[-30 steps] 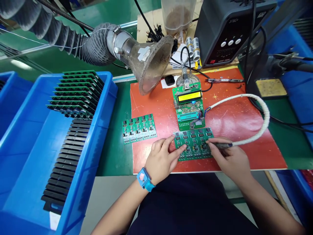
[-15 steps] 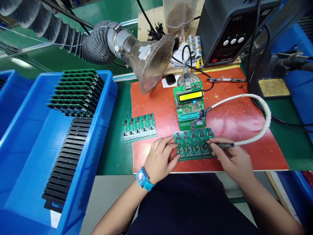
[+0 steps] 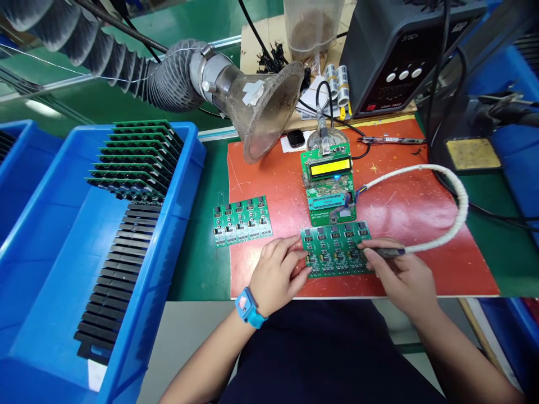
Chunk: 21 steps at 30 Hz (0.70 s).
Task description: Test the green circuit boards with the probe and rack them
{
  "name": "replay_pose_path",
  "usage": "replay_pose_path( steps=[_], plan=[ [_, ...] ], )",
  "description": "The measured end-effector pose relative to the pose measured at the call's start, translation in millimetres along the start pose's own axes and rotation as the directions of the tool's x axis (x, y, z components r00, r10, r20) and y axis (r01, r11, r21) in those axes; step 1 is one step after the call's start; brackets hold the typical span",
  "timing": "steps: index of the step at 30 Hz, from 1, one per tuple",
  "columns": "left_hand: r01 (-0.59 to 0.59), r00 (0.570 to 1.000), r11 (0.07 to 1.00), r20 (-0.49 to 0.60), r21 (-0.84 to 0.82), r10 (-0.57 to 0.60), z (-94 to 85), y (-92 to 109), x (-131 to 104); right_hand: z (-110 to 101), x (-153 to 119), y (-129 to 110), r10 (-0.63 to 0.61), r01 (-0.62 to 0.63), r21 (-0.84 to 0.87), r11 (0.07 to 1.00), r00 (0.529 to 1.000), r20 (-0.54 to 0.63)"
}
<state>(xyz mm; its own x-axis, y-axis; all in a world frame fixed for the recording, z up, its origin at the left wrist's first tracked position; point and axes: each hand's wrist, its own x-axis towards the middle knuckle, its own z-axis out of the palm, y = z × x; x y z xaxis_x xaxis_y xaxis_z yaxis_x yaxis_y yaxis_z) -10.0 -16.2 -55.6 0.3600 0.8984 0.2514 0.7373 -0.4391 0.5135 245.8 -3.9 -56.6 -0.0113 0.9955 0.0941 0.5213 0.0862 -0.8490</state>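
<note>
While the spread left hand (image 3: pixel 275 272) touches a circuit board (image 3: pixel 330 249), the right hand (image 3: pixel 404 275) grips a probe (image 3: pixel 389 252).

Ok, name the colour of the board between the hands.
The board is green, shown best in the head view.

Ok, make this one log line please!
left hand: at left edge of circuit board; right hand: holding corded tool; display: lit yellow

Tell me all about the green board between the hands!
The green board is thin, rectangular, with five digit displays in a row and tiny parts below. It lies flat, face up, on the red mat. The left hand touches its left edge; the right hand, holding a probe, partly covers its right end.
</note>
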Motion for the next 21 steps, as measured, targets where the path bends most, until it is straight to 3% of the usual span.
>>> replay_pose_path(
  steps=[12, 21],
  plan=[
    [-0.033, 0.999, 0.999, -0.033, -0.005, 0.033, -2.1, 0.0, 1.9, 0.9, -0.8, 2.4, -0.005, 0.005, -0.018, 1.0, 1.0, -0.015],
    [0.011, 0.997, 0.999, -0.071, -0.047, -0.014, 0.4, -1.6, 5.4, -0.3, -1.5, 0.9, 0.045, -0.045, -0.013, 0.999, 0.999, -0.003]
  ],
)
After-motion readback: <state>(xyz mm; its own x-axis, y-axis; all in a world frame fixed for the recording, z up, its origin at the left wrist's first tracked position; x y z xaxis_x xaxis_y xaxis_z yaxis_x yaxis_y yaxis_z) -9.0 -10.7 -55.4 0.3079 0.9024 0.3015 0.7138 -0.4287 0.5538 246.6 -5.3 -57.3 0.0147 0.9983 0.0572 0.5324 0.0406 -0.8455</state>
